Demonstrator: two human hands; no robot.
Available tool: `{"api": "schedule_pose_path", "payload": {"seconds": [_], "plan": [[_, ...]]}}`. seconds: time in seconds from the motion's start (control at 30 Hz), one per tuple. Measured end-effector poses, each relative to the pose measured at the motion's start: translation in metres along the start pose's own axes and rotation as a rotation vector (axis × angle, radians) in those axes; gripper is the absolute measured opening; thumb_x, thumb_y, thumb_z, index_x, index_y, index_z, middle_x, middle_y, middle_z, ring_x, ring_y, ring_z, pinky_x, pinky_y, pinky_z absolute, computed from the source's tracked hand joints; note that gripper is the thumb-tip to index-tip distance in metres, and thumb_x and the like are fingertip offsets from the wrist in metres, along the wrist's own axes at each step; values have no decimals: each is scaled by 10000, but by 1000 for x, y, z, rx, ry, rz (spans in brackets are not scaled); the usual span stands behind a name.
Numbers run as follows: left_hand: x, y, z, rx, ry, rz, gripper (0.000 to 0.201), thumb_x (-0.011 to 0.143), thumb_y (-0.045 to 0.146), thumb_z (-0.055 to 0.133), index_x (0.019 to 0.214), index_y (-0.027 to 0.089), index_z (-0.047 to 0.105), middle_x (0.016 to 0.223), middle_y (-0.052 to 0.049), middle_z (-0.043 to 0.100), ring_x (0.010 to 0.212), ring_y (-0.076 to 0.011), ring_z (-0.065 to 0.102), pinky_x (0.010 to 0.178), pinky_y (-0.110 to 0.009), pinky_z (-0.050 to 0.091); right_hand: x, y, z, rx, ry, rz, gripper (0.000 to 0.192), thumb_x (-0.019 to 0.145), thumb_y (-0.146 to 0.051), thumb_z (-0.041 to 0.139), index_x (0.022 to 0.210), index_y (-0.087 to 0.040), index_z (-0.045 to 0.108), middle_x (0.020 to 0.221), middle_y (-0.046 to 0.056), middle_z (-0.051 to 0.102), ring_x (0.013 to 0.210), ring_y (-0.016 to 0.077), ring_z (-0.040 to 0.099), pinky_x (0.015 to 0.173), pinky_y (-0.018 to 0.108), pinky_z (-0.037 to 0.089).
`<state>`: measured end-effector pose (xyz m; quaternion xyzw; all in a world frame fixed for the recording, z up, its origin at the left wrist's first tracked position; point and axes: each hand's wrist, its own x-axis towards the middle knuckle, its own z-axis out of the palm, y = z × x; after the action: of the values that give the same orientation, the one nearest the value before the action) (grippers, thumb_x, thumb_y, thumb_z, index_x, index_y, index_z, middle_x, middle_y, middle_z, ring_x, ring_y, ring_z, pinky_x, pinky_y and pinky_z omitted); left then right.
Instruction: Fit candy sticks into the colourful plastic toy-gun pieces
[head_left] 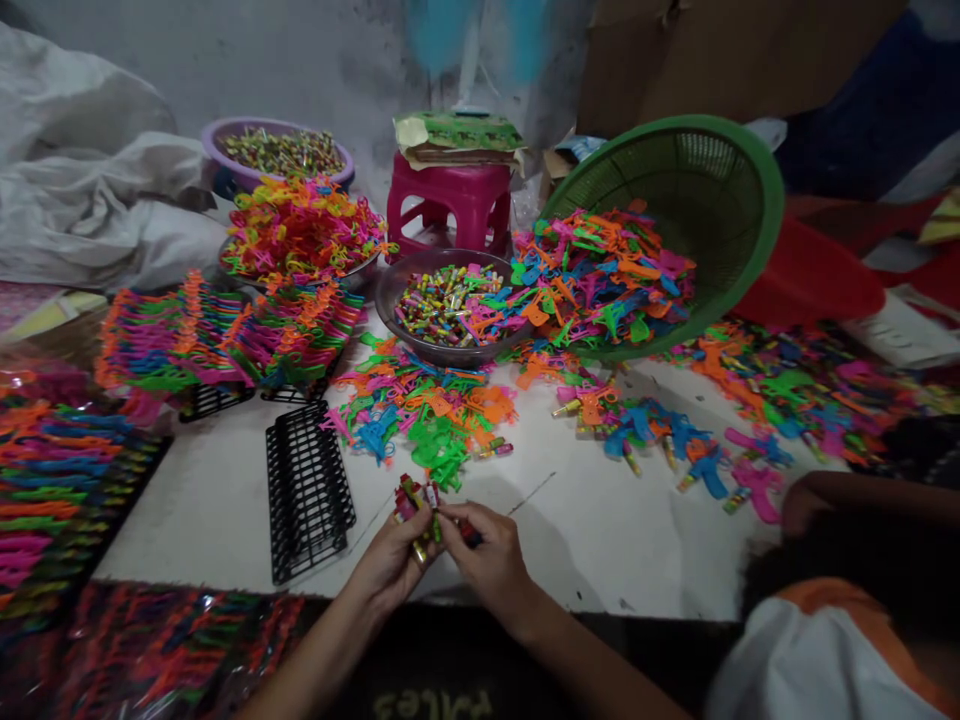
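Two hands are meeting at the lower center of the frame above a white tabletop (637, 560): the left hand (391, 562) is gripping a small cluster of red and yellow tubes (418, 551), while the right hand (491, 555) is pinching the same cluster, fingertips drawn close together. A black plastic rack (307, 490) is lying near the left hand. Brightly colored toy pistols (439, 440) are covering mid-frame and spilling from a tilted green basket (766, 200) at upper right. A round bowl (442, 352) is holding more tubes at center; another person (810, 650) is appearing at lower right.
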<state>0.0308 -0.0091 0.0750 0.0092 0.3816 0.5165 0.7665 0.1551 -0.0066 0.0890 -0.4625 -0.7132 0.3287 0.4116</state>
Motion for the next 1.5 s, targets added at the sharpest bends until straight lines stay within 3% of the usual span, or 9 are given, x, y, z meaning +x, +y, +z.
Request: {"api": "schedule_pose_path", "payload": {"seconds": [0.17, 0.4, 0.5, 0.63, 0.77, 0.93, 1.07, 1.27, 1.5], "plan": [[4, 6, -10, 19, -30, 24, 246, 599, 162, 733, 801, 146, 593, 679, 14, 640, 610, -86, 599, 582, -155, 486, -7, 1, 0, -293, -218, -251, 401, 813, -189, 403, 1203, -132, 480, 678, 70, 658, 566, 153, 578, 547, 256, 453], [0, 11, -13, 214, 31, -51, 174, 646, 166, 697, 792, 109, 622, 708, -34, 648, 626, -116, 617, 551, -178, 496, -4, -5, -15, -451, -537, -197, 502, 749, -213, 451, 1238, -105, 430, 775, 101, 673, 623, 171, 590, 569, 254, 444], [1, 12, -11, 221, 29, -32, 133, 652, 148, 685, 758, 107, 615, 689, -34, 645, 626, -127, 619, 537, -185, 499, 0, -8, -26, -251, -603, -105, 528, 746, -282, 511, 1244, -125, 433, 778, 71, 666, 624, 161, 585, 571, 247, 441], [2, 12, -9, 158, 32, 3, 160, 653, 106, 673, 796, 122, 603, 653, -5, 623, 573, -100, 596, 593, -223, 521, 13, -5, -35, 254, -352, 175, 385, 867, -366, 353, 1110, -156, 566, 615, 10, 620, 581, 125, 577, 577, 235, 457], [1, 5, -1, 138, -44, -22, 299, 630, 168, 711, 907, 158, 598, 729, -4, 627, 659, -112, 606, 711, -286, 515, 17, 5, -21, 341, -21, 249, 408, 880, -421, 316, 1102, -195, 573, 1051, 92, 610, 1013, 182, 530, 889, 363, 406], [-1, -6, 6, 208, -131, -75, 436, 519, 208, 783, 913, 161, 603, 779, -29, 645, 714, -149, 617, 591, -208, 493, 9, 22, 5, 154, -134, 182, 444, 859, -473, 332, 1214, -249, 479, 1263, 73, 474, 1186, 191, 383, 989, 414, 309], [-3, 4, -1, 182, -15, -117, 246, 572, 171, 735, 778, 129, 607, 632, -4, 611, 559, -112, 592, 418, -159, 447, 24, 38, -15, 171, -18, 228, 428, 858, -447, 356, 1188, -214, 499, 1136, 88, 557, 1034, 188, 514, 856, 348, 433], [-6, 21, -4, -50, -135, -177, 136, 688, 235, 630, 806, 167, 618, 1102, -61, 601, 742, -170, 643, 581, -275, 546, 37, 30, -39, 130, 70, 166, 216, 819, -309, 476, 895, -194, 642, 791, 41, 592, 724, 146, 552, 655, 275, 456], [-3, 14, 3, -135, -158, -95, 100, 709, 183, 602, 797, 157, 642, 851, -15, 685, 831, -156, 625, 754, -251, 501, 13, -5, -4, -205, -57, -30, 319, 715, -249, 596, 1034, -232, 603, 996, 63, 588, 936, 219, 476, 860, 412, 336]]}}
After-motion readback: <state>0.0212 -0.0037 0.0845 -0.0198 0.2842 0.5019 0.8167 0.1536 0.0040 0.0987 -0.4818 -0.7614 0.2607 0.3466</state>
